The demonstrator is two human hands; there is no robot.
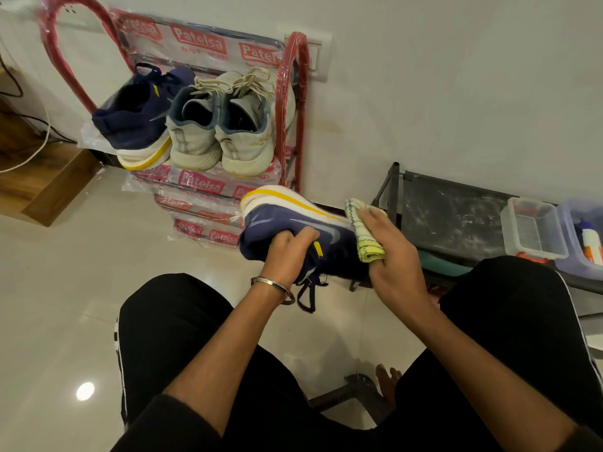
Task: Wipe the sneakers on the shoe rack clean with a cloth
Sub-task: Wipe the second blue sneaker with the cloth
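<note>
My left hand [287,252] grips a navy sneaker [293,220] with a white and yellow sole, held upside down above my knees. A folded yellow-green cloth [363,234] lies against the shoe's toe end, and my right hand [391,249] presses on it with the fingers spread over it. The red shoe rack [290,102] stands against the wall behind. On its top shelf sit the other navy sneaker [137,122] and a pair of white sneakers [222,132], heels toward me.
A low black bench [456,216] stands at the right with clear plastic boxes [535,226] on it. A wooden cabinet [42,177] with cables is at the left. Glossy tiled floor [65,305] lies around my black-trousered legs.
</note>
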